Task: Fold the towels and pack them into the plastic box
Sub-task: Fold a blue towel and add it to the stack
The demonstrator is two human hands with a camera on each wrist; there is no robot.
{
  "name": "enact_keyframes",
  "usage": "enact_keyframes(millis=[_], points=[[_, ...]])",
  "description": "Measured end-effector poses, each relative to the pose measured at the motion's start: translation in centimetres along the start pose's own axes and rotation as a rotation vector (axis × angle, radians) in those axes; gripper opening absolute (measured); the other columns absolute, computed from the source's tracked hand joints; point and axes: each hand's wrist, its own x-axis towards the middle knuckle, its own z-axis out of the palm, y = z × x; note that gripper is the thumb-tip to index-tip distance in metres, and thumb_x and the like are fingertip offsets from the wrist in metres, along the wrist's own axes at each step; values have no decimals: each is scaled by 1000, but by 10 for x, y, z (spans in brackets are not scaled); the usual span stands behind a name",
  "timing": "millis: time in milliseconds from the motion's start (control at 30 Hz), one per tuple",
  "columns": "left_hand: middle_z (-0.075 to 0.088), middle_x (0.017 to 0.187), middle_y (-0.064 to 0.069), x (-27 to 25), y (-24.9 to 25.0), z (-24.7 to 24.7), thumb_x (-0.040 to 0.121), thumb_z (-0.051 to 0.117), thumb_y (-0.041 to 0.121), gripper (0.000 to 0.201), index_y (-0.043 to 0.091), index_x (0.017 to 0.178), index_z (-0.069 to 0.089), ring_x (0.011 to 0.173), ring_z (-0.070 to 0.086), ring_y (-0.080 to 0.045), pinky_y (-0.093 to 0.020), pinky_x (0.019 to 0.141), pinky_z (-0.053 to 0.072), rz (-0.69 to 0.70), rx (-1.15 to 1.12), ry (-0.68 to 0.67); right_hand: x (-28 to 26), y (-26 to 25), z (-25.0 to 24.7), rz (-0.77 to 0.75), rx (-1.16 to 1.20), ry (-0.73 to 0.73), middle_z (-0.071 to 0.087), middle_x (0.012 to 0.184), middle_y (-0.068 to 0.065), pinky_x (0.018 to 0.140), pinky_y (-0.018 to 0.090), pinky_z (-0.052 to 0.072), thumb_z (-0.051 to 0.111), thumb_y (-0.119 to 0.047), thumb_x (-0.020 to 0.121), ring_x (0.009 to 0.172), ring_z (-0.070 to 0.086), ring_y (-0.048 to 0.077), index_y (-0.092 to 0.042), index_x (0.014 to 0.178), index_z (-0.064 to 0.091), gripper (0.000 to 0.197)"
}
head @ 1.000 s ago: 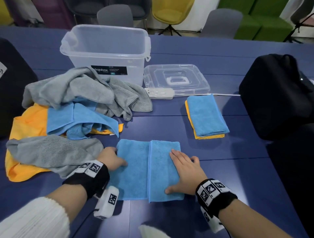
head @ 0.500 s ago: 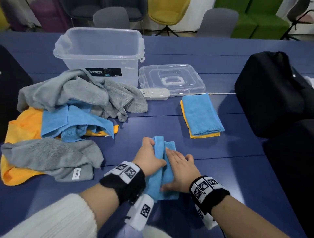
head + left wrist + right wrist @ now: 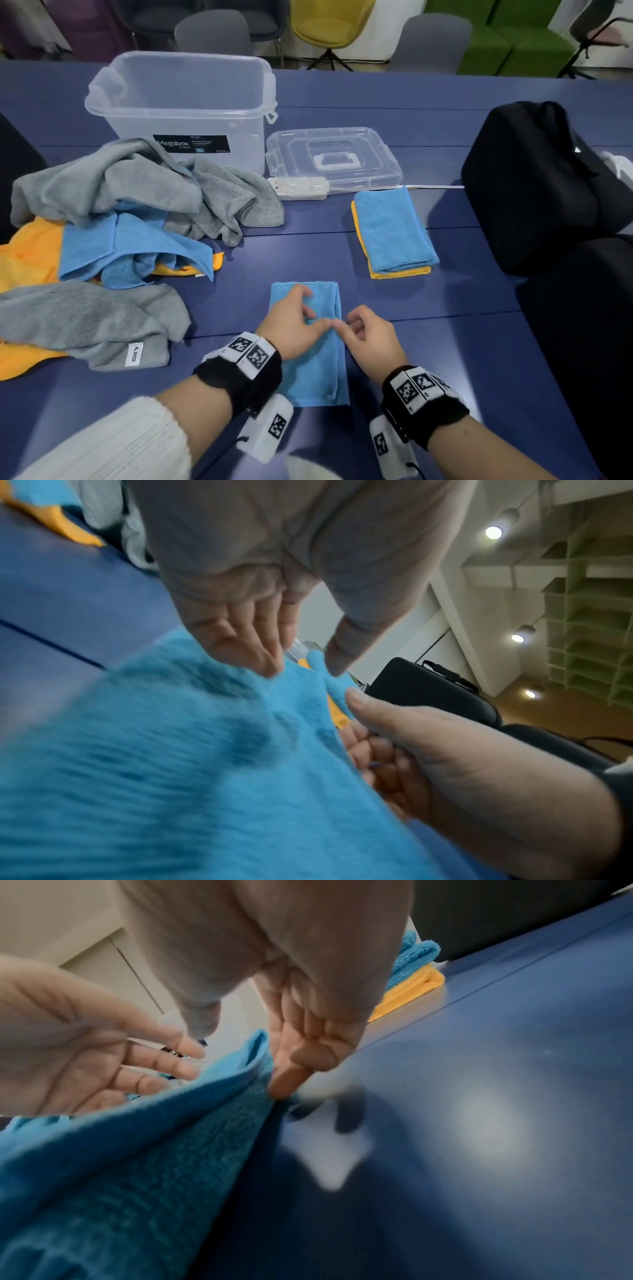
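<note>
A blue towel (image 3: 315,377), folded into a narrow strip, lies on the blue table (image 3: 445,359) in front of me. My left hand (image 3: 294,322) rests on top of it with loose, mostly straight fingers (image 3: 240,642). My right hand (image 3: 366,335) is at the strip's right edge. Its fingers (image 3: 298,1056) are curled against the fold, and in the left wrist view its thumb (image 3: 359,702) lies on the edge. The towel fills the near part of both wrist views (image 3: 171,750) (image 3: 120,1164). The clear plastic box (image 3: 178,102) stands open at the back left.
The box lid (image 3: 335,157) and a white power strip (image 3: 298,186) lie right of the box. A folded blue-on-orange stack (image 3: 394,229) sits at mid right. Unfolded grey, blue and orange towels (image 3: 137,205) are heaped at the left. A black bag (image 3: 534,185) stands at the right.
My left hand folded the towel's left part over to the right, making a narrow strip. My right hand lifted off the towel's top and went to its right edge.
</note>
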Motion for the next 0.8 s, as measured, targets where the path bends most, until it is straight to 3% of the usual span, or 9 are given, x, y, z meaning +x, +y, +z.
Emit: enact_keyframes(millis=[67, 133, 233, 300, 433, 567, 667, 733, 800], points=[[52, 104, 2, 1, -16, -13, 80, 71, 31, 44, 19, 114, 47, 94, 54, -17, -36, 93, 45, 14, 91, 161, 3, -1, 4, 82, -79, -76, 55, 66, -7, 59, 25, 41, 71, -48, 78, 61, 49, 10, -16, 77, 51, 38], [47, 110, -4, 3, -32, -25, 78, 71, 26, 47, 14, 115, 44, 104, 50, -24, -35, 93, 42, -72, 163, 219, 8, -1, 8, 135, -122, -136, 50, 65, -7, 58, 25, 39, 74, -42, 76, 59, 45, 10, -19, 72, 46, 37], [59, 105, -7, 9, -47, -28, 75, 76, 22, 50, 9, 112, 45, 95, 58, -23, -31, 80, 46, -294, 49, 67, 16, -5, 10, 176, -121, -184, 48, 67, -7, 59, 26, 39, 76, -32, 75, 61, 44, 10, -20, 70, 42, 36], [68, 99, -8, 15, -47, -26, 73, 79, 14, 38, 6, 102, 56, 89, 66, -23, -35, 79, 53, -340, -172, -6, 23, -12, 9, 171, -108, -193, 48, 68, -7, 61, 27, 39, 76, -29, 76, 64, 45, 11, -21, 70, 42, 35], [71, 105, -11, 34, -20, -28, 72, 73, 7, 26, 12, 96, 65, 90, 70, -26, -47, 87, 55, -247, -521, 25, 46, -28, -6, 116, -52, -70, 47, 68, -8, 61, 26, 36, 75, -27, 79, 66, 46, 13, -21, 74, 45, 32], [68, 110, -10, 77, 10, -33, 73, 71, 13, 29, 15, 99, 60, 97, 67, -27, -50, 90, 53, -100, -662, 122, 86, -51, -32, 74, 55, 97, 49, 74, -9, 69, 24, 37, 73, -23, 83, 75, 51, 15, -14, 95, 54, 24], [64, 117, -14, 118, 18, -38, 72, 78, 24, 61, 11, 120, 44, 101, 66, -30, -53, 90, 53, -115, -668, 155, 120, -62, -51, 62, -2, 167, 56, 78, -8, 77, 25, 39, 67, -22, 87, 88, 56, 20, -8, 112, 56, 30], [60, 126, -14, 137, 21, -40, 61, 81, 32, 94, 13, 137, 29, 105, 64, -29, -52, 92, 52, -151, -604, 116, 138, -60, -61, 68, -133, 187, 64, 96, 2, 85, 31, 42, 63, -20, 88, 102, 57, 26, -8, 115, 54, 32], [52, 137, -10, 141, 25, -40, 60, 82, 32, 107, 16, 145, 21, 118, 56, -26, -45, 103, 45, -123, -392, 104, 148, -52, -71, 40, -295, 226, 60, 115, 8, 91, 37, 40, 60, -18, 87, 112, 52, 30, -11, 116, 53, 31]])
